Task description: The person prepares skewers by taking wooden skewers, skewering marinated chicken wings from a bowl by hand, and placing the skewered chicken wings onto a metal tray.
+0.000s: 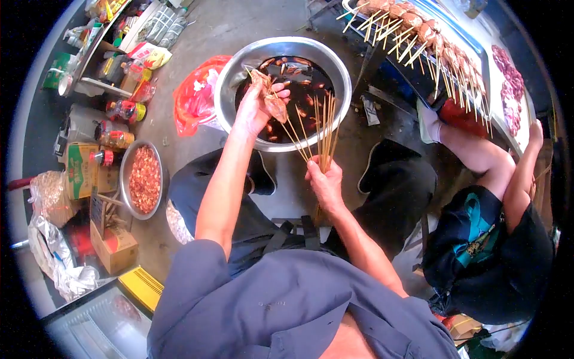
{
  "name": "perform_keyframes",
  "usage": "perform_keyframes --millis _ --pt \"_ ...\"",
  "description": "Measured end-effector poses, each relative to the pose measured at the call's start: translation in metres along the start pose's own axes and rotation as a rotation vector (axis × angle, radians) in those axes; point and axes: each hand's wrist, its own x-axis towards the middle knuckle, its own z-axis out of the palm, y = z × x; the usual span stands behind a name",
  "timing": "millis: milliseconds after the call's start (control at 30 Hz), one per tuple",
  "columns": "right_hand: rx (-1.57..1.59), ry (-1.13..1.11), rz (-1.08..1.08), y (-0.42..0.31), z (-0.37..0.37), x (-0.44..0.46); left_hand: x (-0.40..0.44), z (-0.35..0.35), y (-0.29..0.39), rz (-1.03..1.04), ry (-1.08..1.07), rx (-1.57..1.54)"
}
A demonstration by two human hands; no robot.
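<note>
My left hand [254, 112] holds a brown piece of marinated meat [275, 109] over a wide metal basin [222, 90], its fingers curled around it. Dark liquid [305, 76] fills the basin, with reddish-brown pieces showing in it. My right hand [326, 182] is closed around a bundle of thin bamboo skewers [326, 131] near the basin's front rim. One or two skewers slant from this bundle up to the meat; a pale tip shows past its far end. How deep they pass inside it is hidden.
At the upper right, a tray [484, 57] carries rows of skewered meat [412, 21], beside raw red meat [507, 84]. Another person's leg [478, 152] is at right. A red plastic bag [194, 99], a bowl of reddish chopped pieces [144, 179] and bottles [125, 111] stand left.
</note>
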Motion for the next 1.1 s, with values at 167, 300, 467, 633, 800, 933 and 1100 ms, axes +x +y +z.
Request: perform_keyframes --millis 167,300,467,633,800,933,1100 --pt "0.007 -0.011 0.007 0.000 0.001 0.001 -0.002 0.000 -0.001 0.020 -0.008 0.058" --pt "0.004 -0.013 0.003 0.001 -0.001 0.001 -0.005 0.003 -0.002 0.008 -0.033 0.119" --pt "-0.036 -0.004 -0.011 0.000 -0.002 0.002 -0.010 0.011 -0.003 0.055 -0.006 0.150" --pt "-0.016 0.006 0.002 0.003 -0.002 0.001 -0.010 0.012 -0.003 0.030 -0.016 0.142" --pt "0.017 0.016 -0.002 0.008 -0.002 0.001 -0.018 0.014 -0.020 0.000 -0.012 0.198" --pt "0.020 0.046 0.014 0.014 0.000 0.002 -0.024 0.020 -0.030 -0.028 0.042 0.161" --pt "0.034 0.062 0.017 0.021 0.002 0.002 -0.023 0.020 -0.045 -0.053 0.037 0.236"
